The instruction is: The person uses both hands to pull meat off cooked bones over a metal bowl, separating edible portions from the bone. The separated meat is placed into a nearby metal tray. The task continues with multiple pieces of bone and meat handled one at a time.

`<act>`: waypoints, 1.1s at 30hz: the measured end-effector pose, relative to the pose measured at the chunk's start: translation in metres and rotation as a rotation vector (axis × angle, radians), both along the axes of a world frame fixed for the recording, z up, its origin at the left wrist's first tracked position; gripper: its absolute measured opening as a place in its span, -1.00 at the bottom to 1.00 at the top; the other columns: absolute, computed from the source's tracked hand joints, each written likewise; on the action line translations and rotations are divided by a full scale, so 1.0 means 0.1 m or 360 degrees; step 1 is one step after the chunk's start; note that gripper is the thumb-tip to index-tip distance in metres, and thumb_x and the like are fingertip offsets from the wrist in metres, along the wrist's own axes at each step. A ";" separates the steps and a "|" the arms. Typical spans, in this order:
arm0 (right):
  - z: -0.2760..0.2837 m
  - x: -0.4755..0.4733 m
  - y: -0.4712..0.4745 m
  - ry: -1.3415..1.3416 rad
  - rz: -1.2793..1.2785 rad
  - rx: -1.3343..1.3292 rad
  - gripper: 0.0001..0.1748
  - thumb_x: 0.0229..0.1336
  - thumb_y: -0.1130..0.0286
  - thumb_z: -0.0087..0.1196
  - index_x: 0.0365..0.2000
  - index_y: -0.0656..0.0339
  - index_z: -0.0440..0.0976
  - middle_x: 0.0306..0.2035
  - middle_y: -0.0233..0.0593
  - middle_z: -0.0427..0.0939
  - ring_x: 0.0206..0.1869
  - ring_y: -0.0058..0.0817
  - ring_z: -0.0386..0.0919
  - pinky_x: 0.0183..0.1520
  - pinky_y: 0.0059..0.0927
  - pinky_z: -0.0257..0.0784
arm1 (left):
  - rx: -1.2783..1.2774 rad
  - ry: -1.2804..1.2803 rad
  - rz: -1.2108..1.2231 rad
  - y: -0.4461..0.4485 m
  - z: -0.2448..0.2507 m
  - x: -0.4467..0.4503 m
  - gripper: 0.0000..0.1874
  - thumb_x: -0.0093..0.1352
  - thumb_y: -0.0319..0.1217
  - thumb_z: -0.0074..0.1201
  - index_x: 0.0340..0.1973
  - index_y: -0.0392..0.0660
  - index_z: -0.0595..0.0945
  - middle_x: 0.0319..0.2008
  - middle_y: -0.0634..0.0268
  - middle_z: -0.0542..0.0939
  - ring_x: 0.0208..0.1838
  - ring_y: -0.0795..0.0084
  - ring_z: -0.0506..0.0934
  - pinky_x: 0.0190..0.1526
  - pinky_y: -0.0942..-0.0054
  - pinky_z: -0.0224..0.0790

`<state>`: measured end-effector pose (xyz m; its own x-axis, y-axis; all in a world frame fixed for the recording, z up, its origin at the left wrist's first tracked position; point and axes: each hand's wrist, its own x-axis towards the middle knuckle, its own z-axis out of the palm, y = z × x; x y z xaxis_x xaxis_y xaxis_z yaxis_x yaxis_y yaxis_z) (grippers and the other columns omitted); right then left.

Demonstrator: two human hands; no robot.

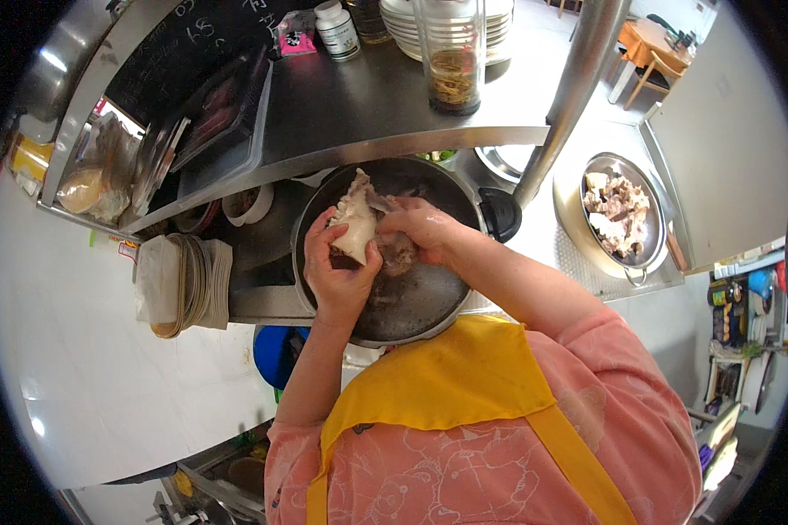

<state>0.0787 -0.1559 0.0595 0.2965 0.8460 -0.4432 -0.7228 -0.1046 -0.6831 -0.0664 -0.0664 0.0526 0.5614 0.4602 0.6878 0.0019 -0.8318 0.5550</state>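
Note:
Both my hands are over a wide dark metal pot [427, 305] with a black side handle [502, 215]. My left hand [335, 282] grips a pale piece of bone [356, 226], its thumb and fingers around the lower end. The bone's upper left edge is knobbly, like a jaw with teeth. My right hand [427, 230] pinches brownish meat [397, 254] against the bone's right side. Where the meat joins the bone is partly hidden by my fingers. The pot's inner floor is grey with dark residue.
A metal basin [571, 226] of cooked meat and bone pieces [620, 213] stands on the right counter. Above the pot runs a steel shelf [348, 92] with stacked plates [400, 49] and a tall clear jar [455, 79]. Oval dishes [190, 285] stand stacked at left.

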 end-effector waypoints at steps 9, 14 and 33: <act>-0.03 -0.01 -0.04 -0.0913 0.0218 -0.0201 -0.45 -0.06 0.40 0.24 -0.03 0.47 0.46 -0.19 0.00 0.59 -0.18 -0.35 0.59 -0.23 -0.36 0.51 | -0.0069 0.0196 -0.0094 0.07 -0.04 -0.01 -0.54 0.01 -0.50 0.35 -0.18 -0.15 0.52 0.03 0.03 0.53 0.04 0.12 0.56 0.02 0.28 0.47; -0.05 0.07 -0.05 -0.1469 0.0440 -0.0189 -0.38 -0.13 0.32 0.28 -0.03 0.47 0.47 -0.23 -0.01 0.62 -0.19 -0.37 0.57 -0.14 -0.33 0.49 | -0.0274 0.0303 -0.0221 0.08 0.00 -0.05 -0.55 0.01 -0.49 0.34 -0.19 -0.14 0.52 0.01 0.03 0.54 0.03 0.10 0.56 0.01 0.28 0.47; -0.25 0.13 -0.01 -0.0513 0.0370 -0.0048 -0.68 0.03 0.30 0.16 -0.36 0.43 0.57 -0.42 -0.08 0.60 -0.40 -0.39 0.58 -0.41 -0.38 0.48 | 0.0255 0.0018 -0.0140 0.12 0.09 0.00 -0.49 0.04 -0.50 0.35 -0.13 -0.11 0.46 0.09 -0.05 0.48 0.08 0.03 0.53 0.02 0.27 0.49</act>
<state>0.0916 -0.1566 0.0345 0.2268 0.8948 -0.3845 -0.4264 -0.2637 -0.8652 -0.0666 -0.0549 0.0611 0.6028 0.2941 0.7417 -0.0695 -0.9067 0.4160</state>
